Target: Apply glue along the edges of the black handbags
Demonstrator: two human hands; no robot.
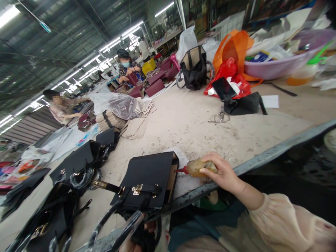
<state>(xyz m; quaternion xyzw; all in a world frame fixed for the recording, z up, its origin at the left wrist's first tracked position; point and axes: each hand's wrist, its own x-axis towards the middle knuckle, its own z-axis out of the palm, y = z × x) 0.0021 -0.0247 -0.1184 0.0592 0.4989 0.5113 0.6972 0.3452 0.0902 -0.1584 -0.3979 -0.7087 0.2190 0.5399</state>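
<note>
My right hand [220, 171] is wrapped round a yellowish squeeze bottle [195, 168], probably glue, with a red nozzle. The nozzle tip points left at the beige-lined side edge of a black handbag [149, 169], touching or nearly so. This bag lies at the table's front edge, its gold turn-lock and strap facing up and its plastic-wrapped handles [128, 227] hanging toward me. Beneath the bag, my left hand [130, 245] is closed round its dark lower part; most of the fingers are hidden.
More black handbags [78, 159] lie to the left. Beige card pieces [135, 127] sit behind them. Scissors [220, 117], a black pouch [245, 104], a red plastic bag [231, 70] and a purple basin [278, 68] occupy the back right. Two people [59, 106] work with maroon bags farther off.
</note>
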